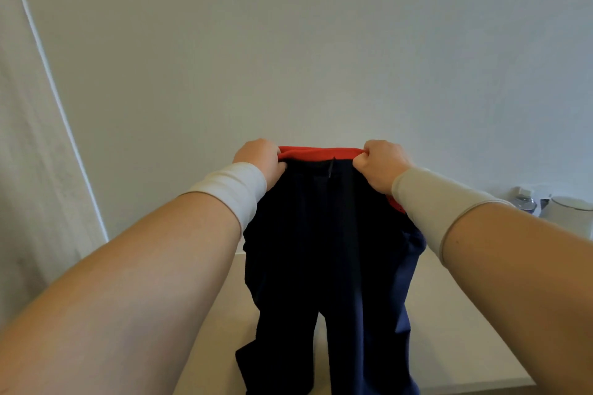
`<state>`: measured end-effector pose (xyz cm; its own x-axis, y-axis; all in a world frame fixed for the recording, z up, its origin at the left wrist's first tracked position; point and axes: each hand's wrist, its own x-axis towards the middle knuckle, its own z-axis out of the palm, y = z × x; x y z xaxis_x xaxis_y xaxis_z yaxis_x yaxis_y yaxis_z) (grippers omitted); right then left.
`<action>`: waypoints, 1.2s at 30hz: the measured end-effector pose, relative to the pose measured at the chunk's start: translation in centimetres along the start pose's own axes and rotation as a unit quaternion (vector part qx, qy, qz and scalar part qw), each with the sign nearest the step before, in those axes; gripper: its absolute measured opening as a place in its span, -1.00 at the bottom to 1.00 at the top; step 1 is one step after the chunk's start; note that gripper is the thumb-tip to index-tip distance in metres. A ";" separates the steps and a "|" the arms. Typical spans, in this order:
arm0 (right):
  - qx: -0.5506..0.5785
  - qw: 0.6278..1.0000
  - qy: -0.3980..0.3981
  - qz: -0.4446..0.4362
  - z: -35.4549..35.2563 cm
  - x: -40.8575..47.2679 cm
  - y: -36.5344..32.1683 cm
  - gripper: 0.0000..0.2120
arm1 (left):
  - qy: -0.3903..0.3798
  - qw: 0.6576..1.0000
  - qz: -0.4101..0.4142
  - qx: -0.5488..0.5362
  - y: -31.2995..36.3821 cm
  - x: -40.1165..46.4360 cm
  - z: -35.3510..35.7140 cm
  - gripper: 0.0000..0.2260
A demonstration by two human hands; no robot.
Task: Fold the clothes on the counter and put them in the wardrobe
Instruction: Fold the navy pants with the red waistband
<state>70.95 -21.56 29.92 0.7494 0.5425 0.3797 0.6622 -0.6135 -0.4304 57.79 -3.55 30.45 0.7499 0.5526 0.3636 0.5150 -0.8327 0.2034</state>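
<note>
Head view shows a plain pale wall (321, 42) filling most of the frame, with a light curtain (29, 170) hanging at the left edge. Below lies the pale worktop (449, 314), seen on both sides of the garment. A pair of dark navy trousers (321, 250) with a red waistband (317, 152) hangs in front of the wall, held up in the air; its two legs drop toward the worktop and run out of the frame at the bottom, so whether they touch the surface cannot be told. Both forearms reach forward and upward, each with a pale wrist sleeve (231, 189). The left hand (260, 159) grips the left end of the waistband, fingers curled over the fabric. The right hand (380, 165) grips the right end in the same way, knuckles up, fingers closed around the red band. The waistband is stretched taut between the two hands. At the far right, partly hidden by the right forearm, stand a white kettle (571, 212) and just beside it a clear water bottle (523, 199).
</note>
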 end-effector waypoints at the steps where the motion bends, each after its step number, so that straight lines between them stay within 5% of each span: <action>1: 0.011 1.000 0.000 -0.005 -0.1 -0.1 0.5 -0.88 | 0.006 1.000 0.000 0.000 0.4 0.2 0.2 -0.81; 9: -0.047 0.998 -0.030 0.010 -3.0 -1.6 7.6 -0.76 | 0.007 0.999 0.046 0.021 8.4 0.7 2.4 -0.56; 14: -0.149 0.987 0.046 0.022 -8.2 -1.1 14.9 -0.80 | -0.065 0.993 0.089 0.051 17.0 1.0 4.0 -0.75; 23: -0.221 0.974 0.035 0.024 -15.1 -1.1 28.5 -0.90 | 0.081 0.994 0.067 0.035 32.5 0.4 7.2 -0.70; 31: -0.232 0.972 0.009 0.041 -18.4 -1.7 34.5 -0.83 | 0.077 0.993 0.078 0.044 39.1 0.5 7.8 -0.65; 36: -0.183 0.982 -0.022 0.049 -18.5 -2.6 35.7 -0.79 | 0.074 0.993 0.082 -0.045 41.5 -0.5 7.7 -0.65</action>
<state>92.63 -55.52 28.71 0.8137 0.4902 0.3124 0.5492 -0.8244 -0.1368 81.95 -38.16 31.72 0.7480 0.4038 0.5268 0.3472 -0.9144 0.2080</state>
